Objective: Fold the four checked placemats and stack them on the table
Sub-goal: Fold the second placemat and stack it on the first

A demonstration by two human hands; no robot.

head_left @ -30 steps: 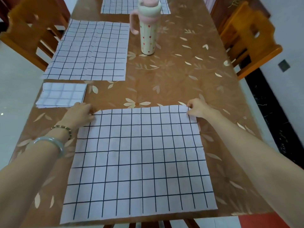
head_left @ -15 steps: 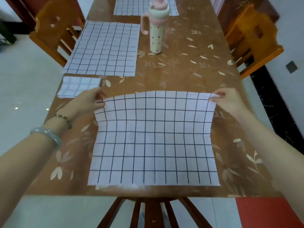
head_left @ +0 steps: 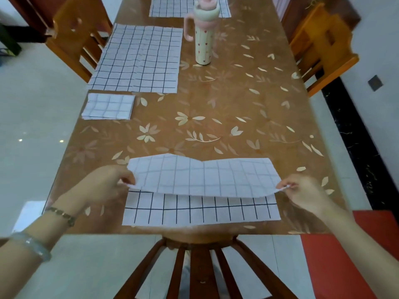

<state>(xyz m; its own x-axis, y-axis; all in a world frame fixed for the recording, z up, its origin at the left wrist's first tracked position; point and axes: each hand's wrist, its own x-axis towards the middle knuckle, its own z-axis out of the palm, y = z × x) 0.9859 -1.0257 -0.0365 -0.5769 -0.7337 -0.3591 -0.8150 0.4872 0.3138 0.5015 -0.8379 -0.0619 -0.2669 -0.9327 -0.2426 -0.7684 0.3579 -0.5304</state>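
Note:
A white checked placemat [head_left: 203, 178] lies at the near edge of the table, its far half lifted and folded toward me over the near half. My left hand [head_left: 103, 186] pinches its left far corner and my right hand [head_left: 302, 190] pinches its right far corner, both held just above the mat. A small folded placemat [head_left: 108, 106] lies at the table's left edge. Beyond it, a flat placemat [head_left: 138, 61] is spread out, and another flat placemat [head_left: 172, 7] lies at the far end.
A tall pink and cream bottle with a handle [head_left: 204, 37] stands mid-table near the flat mats. Wooden chairs stand at the left [head_left: 73, 37], right [head_left: 323, 46] and right below me [head_left: 198, 266]. The brown floral table [head_left: 237, 117] spans the view.
Both hands have lifted the far edge of the near placemat and carried it toward me, folding the mat over itself. My view has shifted back, showing more of the near chair.

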